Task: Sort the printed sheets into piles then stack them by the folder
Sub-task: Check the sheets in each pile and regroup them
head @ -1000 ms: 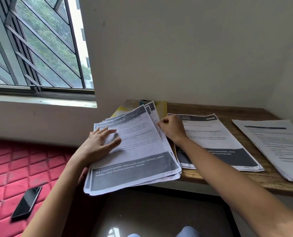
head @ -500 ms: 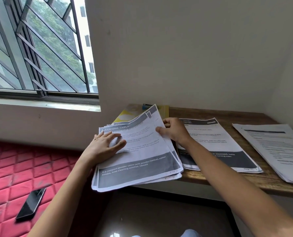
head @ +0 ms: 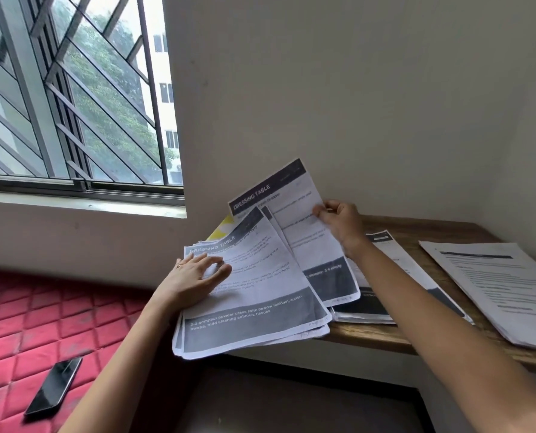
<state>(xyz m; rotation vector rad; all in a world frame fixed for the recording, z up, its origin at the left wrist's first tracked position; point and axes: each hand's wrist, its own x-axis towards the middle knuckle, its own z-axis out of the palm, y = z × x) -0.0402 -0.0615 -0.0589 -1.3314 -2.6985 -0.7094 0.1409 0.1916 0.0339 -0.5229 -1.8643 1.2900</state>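
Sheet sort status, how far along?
Done: two piles lie on the desk, a middle pile and a right pile. In hand: the right hand pinches one DRESSING TABLE sheet raised over the unsorted stack under the left hand. Left: that stack, then stacking everything by the yellow folder.

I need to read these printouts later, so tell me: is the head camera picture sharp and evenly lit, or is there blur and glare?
Head view: soft daylight from the window, no glare; the heading on the lifted sheet in the right hand reads, but its small print is blurred; the head view's edges bend with wide-angle distortion.
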